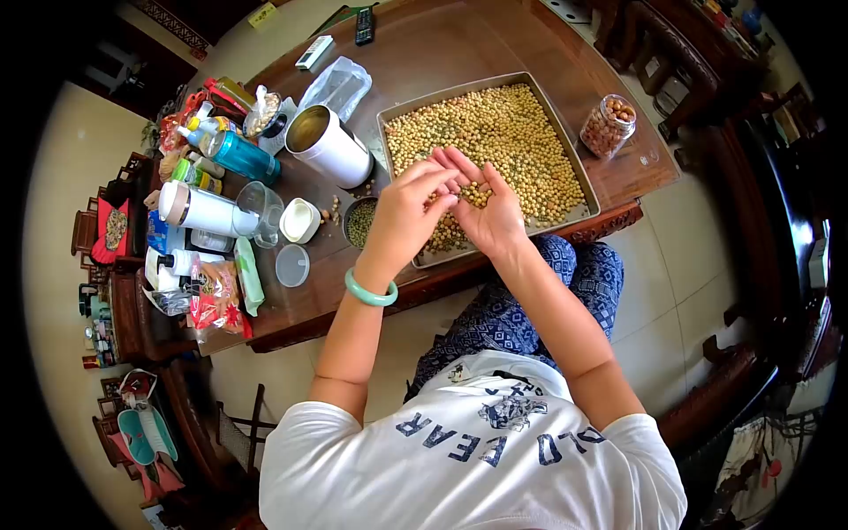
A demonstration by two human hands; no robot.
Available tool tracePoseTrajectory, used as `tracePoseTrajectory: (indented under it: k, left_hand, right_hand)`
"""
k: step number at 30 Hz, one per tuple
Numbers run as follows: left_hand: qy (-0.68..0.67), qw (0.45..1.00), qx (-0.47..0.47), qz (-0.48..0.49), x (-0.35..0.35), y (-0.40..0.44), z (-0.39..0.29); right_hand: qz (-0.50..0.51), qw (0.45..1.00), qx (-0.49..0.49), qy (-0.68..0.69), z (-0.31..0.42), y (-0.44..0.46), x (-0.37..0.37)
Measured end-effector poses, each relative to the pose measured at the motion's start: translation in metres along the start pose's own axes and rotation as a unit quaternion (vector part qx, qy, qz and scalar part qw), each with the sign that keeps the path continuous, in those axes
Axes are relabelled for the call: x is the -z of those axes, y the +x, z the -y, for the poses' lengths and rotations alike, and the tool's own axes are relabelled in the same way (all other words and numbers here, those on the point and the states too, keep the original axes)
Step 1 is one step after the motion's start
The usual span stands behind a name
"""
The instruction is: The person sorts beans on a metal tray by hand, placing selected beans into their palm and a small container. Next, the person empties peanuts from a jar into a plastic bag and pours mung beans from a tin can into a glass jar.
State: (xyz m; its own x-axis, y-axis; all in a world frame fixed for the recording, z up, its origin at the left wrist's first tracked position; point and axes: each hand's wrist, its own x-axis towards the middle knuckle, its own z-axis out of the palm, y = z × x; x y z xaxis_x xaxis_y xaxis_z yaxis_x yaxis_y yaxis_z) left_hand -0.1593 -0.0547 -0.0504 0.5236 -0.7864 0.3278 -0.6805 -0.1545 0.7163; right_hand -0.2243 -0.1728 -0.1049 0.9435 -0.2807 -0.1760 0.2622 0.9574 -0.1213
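A square metal tray (576,168) holds a layer of yellowish soybeans (503,110) with small green beans mixed in. Above the tray's near part, my right hand (490,212) is turned palm up, fingers stretched out and slightly cupped. My left hand (408,210), with a pale green bangle (371,295) on its wrist, reaches across to the right palm. Its thumb and fingers come together there in a pinch; whatever lies between them is too small to make out. Close by the left hand stands a small round bowl of green beans (359,224).
Left of the tray stand a white canister (329,148), a clear plastic cup (261,212), a white container (299,221) and a round lid (292,266). Bottles and packets crowd the table's left end. A jar of reddish-brown nuts (608,128) sits right of the tray.
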Motion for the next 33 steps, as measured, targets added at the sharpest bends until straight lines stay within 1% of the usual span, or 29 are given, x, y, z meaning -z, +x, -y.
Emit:
tracePoseTrajectory:
  k: [1,2,3,4,6,7,9,11,14,16,22,26,28,31,32,33]
  left_hand:
    - [0.008,1.000,-0.002,0.006,-0.007,0.000,0.005]
    - [0.041,0.999,-0.026,0.006,-0.012,0.000,0.011]
    - [0.073,0.996,-0.050,0.007,-0.015,0.000,0.014]
    - [0.072,0.996,-0.049,0.008,-0.016,0.001,0.014]
    - [0.133,0.986,-0.098,0.014,-0.016,0.003,0.013]
    - [0.133,0.986,-0.098,0.016,-0.016,0.004,0.014]
    - [0.124,0.990,-0.062,0.039,-0.017,0.006,0.020]
    - [0.112,0.991,-0.065,0.046,-0.015,0.010,0.025]
    - [0.119,0.987,-0.085,0.061,-0.010,0.014,0.026]
    - [0.120,0.982,-0.110,0.095,-0.007,0.017,0.028]
    - [0.143,0.972,-0.146,0.113,-0.002,0.026,0.025]
    - [0.128,0.973,-0.152,0.116,-0.003,0.031,0.024]
    - [0.151,0.970,-0.134,0.136,-0.004,0.033,0.028]
    - [0.160,0.967,-0.108,0.164,-0.005,0.037,0.033]
    - [0.160,0.967,-0.108,0.163,-0.004,0.040,0.034]
    - [0.133,0.971,-0.087,0.180,-0.003,0.043,0.036]
  right_hand:
    - [0.000,1.000,-0.007,-0.002,0.000,0.000,0.000]
    - [-0.013,0.999,-0.008,-0.041,0.001,-0.001,-0.001]
    - [-0.015,0.999,-0.007,-0.041,0.002,-0.001,0.001]
    - [-0.008,0.998,-0.008,-0.061,0.002,0.001,0.004]
    - [0.009,0.997,-0.011,-0.075,0.001,0.005,0.011]
    - [0.007,0.997,-0.010,-0.074,0.001,0.006,0.013]
    - [-0.021,0.997,-0.024,-0.066,0.001,0.006,0.013]
    - [-0.023,0.998,-0.027,-0.057,0.002,0.005,0.010]
    - [-0.026,0.998,-0.042,-0.043,0.002,0.004,0.005]
    - [-0.020,0.998,-0.046,-0.027,0.001,0.008,0.013]
    - [-0.033,0.998,-0.056,0.015,-0.002,0.018,0.032]
    - [-0.045,0.998,-0.049,0.008,-0.001,0.020,0.037]
    - [-0.071,0.995,-0.063,0.039,0.000,0.017,0.031]
    - [-0.086,0.993,-0.068,0.041,-0.001,0.014,0.026]
    - [-0.086,0.993,-0.068,0.040,-0.001,0.014,0.025]
    - [-0.094,0.991,-0.073,0.060,0.000,0.015,0.026]
